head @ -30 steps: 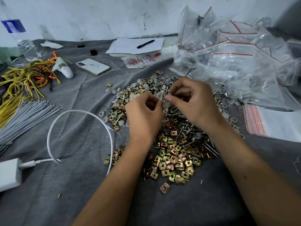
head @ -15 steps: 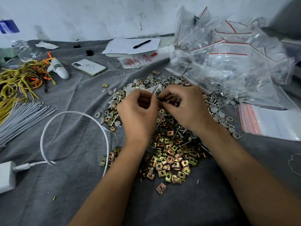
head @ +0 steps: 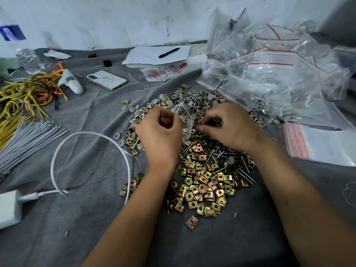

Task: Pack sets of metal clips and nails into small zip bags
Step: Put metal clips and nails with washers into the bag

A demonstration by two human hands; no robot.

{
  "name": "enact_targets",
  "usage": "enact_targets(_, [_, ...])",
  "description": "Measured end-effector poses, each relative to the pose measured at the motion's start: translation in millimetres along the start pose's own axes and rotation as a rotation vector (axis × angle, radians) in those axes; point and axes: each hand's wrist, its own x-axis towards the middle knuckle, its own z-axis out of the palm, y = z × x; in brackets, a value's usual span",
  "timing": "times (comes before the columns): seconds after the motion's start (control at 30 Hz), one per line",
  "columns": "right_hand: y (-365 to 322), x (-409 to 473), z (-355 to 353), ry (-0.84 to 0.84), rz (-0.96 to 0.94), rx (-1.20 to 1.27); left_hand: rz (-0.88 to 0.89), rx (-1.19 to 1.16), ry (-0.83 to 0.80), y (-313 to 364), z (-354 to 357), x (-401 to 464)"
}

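A heap of gold-coloured metal clips (head: 204, 182) lies on the grey cloth, mixed with nails (head: 243, 170) and grey round caps (head: 179, 97) farther back. My left hand (head: 159, 132) pinches the edge of a small clear zip bag (head: 185, 117) above the heap. My right hand (head: 229, 126) is curled just right of the bag, its fingertips down among the nails and caps; what it holds is hidden.
Filled and empty zip bags (head: 269, 74) pile up at the right, with a flat stack (head: 317, 143) nearer. A white cable (head: 92, 135), charger (head: 9, 207), phone (head: 107, 80), grey ties (head: 28, 135), yellow wires (head: 25, 91), paper and pen (head: 168, 53) lie left and back.
Both hands have dropped slightly toward the heap. My right hand has drawn away from the bag's mouth to the right, down onto the nails, while my left hand keeps hold of the bag.
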Motion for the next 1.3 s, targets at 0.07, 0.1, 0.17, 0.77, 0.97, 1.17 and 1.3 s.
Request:
enact_targets(0.07, [5.3,0.2,-2.7,-0.148,0.012,-0.057,-0.005,0.001,-0.004,-1.2,-0.2,0.2])
enact_targets(0.1, [7.0,0.3,-4.4,-0.201,0.021,-0.035,-0.012,-0.001,-0.011,-1.5,-0.2,0.0])
enact_targets(0.17, [8.6,0.2,-5.7,-0.240,0.020,-0.003,-0.028,-0.004,-0.029,-1.7,-0.1,-0.2])
enact_targets(0.77, [-22.4,0.4,14.5,0.297,-0.050,0.347,-0.013,-0.037,-0.135,-0.3,0.9,-1.1])
enact_targets(0.97, [-23.1,1.2,18.2,0.284,-0.029,0.327,-0.007,-0.043,-0.122,1.7,0.5,-1.7])
enact_targets(1.17, [-21.6,0.5,10.3,0.319,-0.040,0.288,-0.071,-0.059,-0.090,0.9,-0.1,0.0])
enact_targets(1.3, [-16.2,-1.0,6.0,0.287,-0.024,0.315,-0.121,-0.074,-0.041,-0.5,0.5,0.4])
